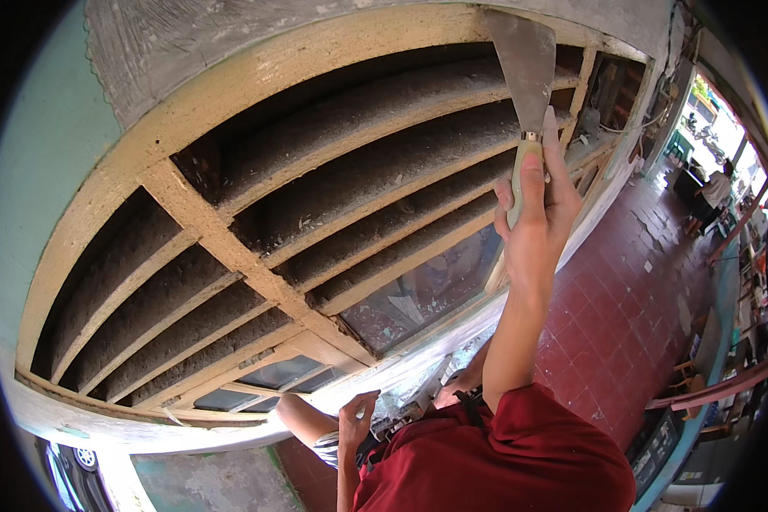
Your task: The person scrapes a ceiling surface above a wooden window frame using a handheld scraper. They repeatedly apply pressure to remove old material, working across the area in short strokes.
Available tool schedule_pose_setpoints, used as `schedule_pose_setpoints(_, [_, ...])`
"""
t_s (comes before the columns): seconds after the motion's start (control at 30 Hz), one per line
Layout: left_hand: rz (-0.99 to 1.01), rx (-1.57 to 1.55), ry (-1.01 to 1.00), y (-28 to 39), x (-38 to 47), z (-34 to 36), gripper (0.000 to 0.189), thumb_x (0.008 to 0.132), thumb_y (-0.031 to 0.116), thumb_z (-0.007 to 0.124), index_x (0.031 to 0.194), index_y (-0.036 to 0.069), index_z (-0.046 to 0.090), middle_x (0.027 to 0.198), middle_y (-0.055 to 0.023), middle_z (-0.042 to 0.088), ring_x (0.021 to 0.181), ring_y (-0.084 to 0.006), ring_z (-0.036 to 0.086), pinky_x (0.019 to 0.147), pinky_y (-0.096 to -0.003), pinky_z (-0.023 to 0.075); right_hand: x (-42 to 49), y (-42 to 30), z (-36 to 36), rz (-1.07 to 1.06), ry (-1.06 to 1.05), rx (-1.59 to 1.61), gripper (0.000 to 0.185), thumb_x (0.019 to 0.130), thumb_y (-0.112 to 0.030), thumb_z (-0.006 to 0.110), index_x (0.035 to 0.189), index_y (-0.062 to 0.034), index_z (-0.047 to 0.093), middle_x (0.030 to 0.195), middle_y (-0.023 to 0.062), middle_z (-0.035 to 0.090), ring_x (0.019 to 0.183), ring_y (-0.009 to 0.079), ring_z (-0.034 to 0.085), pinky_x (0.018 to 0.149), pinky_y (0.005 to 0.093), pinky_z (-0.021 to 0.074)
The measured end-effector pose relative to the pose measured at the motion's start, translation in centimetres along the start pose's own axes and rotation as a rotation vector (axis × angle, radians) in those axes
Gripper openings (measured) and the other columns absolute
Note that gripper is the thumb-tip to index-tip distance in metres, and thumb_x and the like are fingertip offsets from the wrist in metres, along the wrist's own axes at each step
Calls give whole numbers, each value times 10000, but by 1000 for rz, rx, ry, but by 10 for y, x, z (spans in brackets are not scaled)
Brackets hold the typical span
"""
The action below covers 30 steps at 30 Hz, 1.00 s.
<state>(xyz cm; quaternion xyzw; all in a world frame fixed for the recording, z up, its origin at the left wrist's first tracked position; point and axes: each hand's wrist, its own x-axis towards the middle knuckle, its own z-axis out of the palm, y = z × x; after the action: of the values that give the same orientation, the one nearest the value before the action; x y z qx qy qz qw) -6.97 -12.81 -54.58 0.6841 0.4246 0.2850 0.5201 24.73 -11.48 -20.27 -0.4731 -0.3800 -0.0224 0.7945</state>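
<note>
My right hand [537, 185] is raised, gripping the pale handle of a putty knife [526, 64]. Its index finger lies along the base of the wide metal blade. The blade points up, its far edge over the top rail of a cream-painted wooden louvre frame [358, 48]; whether it touches the rail I cannot tell. Dusty, flaking slats [371, 153] run across the frame behind the knife. Low in the view, my left hand [356, 413] is loosely curled near my knee, with a gap between thumb and fingers and nothing clearly held.
Glass panes [422, 288] sit below the slats. Bare grey plaster [166, 45] borders the frame above. Far below at right lies a red tiled floor [608, 320], with a person [713, 192] in the distance. A cable [640, 128] hangs near the frame's right end.
</note>
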Motion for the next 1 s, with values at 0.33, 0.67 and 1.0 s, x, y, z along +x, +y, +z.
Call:
schedule_pose_setpoints(0.33, [42, 22, -12, -1, 1, -1, 227, 989, 60, 592, 1163, -54, 681, 1120, -159, 742, 1047, -225, 718, 914, -334, 563, -5, -5, 0, -4, 37, 27, 506, 1053, -184, 507, 1524, -29, 408, 613, -52, 428, 521, 28, 456, 384, 187, 327])
schedule_pose_setpoints(0.67, [13, 35, -10, 2, -1, -1, 236, 986, 62, 590, 1172, -50, 681, 1119, -155, 743, 1051, -221, 717, 924, -329, 557, -4, -2, 2, -58, -4, 9, 494, 1053, -162, 497, 1516, -12, 413, 616, -49, 433, 515, 30, 468, 388, 188, 344])
schedule_pose_setpoints(1.0, [2, 26, -11, 2, -3, -2, 238, 987, 70, 591, 1175, -40, 686, 1131, -151, 738, 1053, -224, 715, 923, -334, 557, -3, -6, 5, -29, -3, -14, 493, 1048, -145, 492, 1515, -9, 412, 624, -47, 441, 528, 30, 473, 399, 190, 354])
